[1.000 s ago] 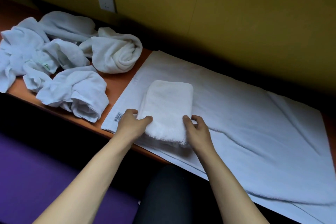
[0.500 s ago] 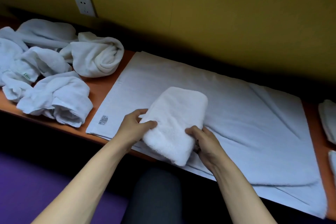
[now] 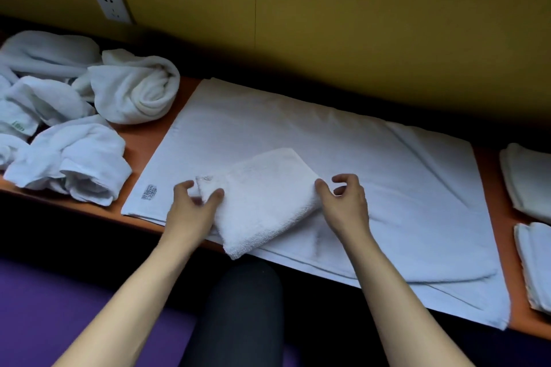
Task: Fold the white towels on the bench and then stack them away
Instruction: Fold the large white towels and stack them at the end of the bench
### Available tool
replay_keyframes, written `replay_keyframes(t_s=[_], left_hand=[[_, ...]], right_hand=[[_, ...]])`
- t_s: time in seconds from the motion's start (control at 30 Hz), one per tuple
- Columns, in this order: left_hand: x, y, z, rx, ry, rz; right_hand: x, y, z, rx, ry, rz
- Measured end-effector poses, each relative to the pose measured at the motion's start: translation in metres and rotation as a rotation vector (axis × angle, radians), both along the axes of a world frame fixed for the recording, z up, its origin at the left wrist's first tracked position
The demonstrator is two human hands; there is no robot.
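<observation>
A small folded white towel [image 3: 265, 197] lies slanted on a large flat white towel [image 3: 372, 176] spread over the orange bench [image 3: 492, 202]. My left hand [image 3: 193, 208] pinches the folded towel's left corner between thumb and fingers. My right hand [image 3: 346, 202] touches its right edge with the thumb, the other fingers curled and apart above it. The towel's near corner hangs over the bench's front edge. Several crumpled white towels [image 3: 74, 128] are heaped at the left. Two folded towels [image 3: 530, 182] lie at the far right.
A yellow wall with a white socket [image 3: 111, 6] runs behind the bench. Below the bench's front edge are my dark-clothed knee [image 3: 238, 313] and a purple floor [image 3: 59, 307].
The folded towel has been turned and shifted right on the flat towel. My right hand has loosened from gripping its edge. The view has swung right, and the folded towels at the far right show more.
</observation>
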State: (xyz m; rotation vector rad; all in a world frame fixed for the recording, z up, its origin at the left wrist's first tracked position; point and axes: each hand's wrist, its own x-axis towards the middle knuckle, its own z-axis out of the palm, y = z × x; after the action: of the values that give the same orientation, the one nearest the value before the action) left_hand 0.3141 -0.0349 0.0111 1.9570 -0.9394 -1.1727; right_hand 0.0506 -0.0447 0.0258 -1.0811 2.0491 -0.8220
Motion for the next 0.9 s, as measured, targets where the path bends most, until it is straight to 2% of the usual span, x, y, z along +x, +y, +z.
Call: replay_keyframes(t_s=[0.07, 0.23, 0.37, 0.43, 0.5, 0.67, 0.9], left_hand=[[-0.004, 0.019, -0.003, 0.022, 0.131, 0.027], [-0.019, 0.030, -0.001, 0.013, 0.238, 0.030], [-0.024, 0.027, -0.002, -0.018, 0.257, 0.070], [-0.025, 0.027, -0.002, -0.036, 0.288, 0.094], [-0.027, 0.027, -0.001, -0.055, 0.279, 0.101], [-0.044, 0.029, 0.009, -0.155, 0.125, 0.043], [-0.103, 0.026, 0.032, -0.234, 0.115, -0.107]], right_hand=[[0.001, -0.013, -0.002, 0.104, -0.076, 0.074], [0.000, -0.028, -0.002, 0.152, -0.232, 0.077], [0.001, -0.028, -0.005, 0.259, -0.555, 0.040], [0.001, -0.026, -0.004, 0.277, -0.632, 0.044], [0.001, -0.025, -0.006, 0.256, -0.652, 0.038], [-0.008, -0.010, -0.008, 0.150, -0.617, 0.011], [-0.073, 0.018, 0.005, 0.019, -0.612, -0.083]])
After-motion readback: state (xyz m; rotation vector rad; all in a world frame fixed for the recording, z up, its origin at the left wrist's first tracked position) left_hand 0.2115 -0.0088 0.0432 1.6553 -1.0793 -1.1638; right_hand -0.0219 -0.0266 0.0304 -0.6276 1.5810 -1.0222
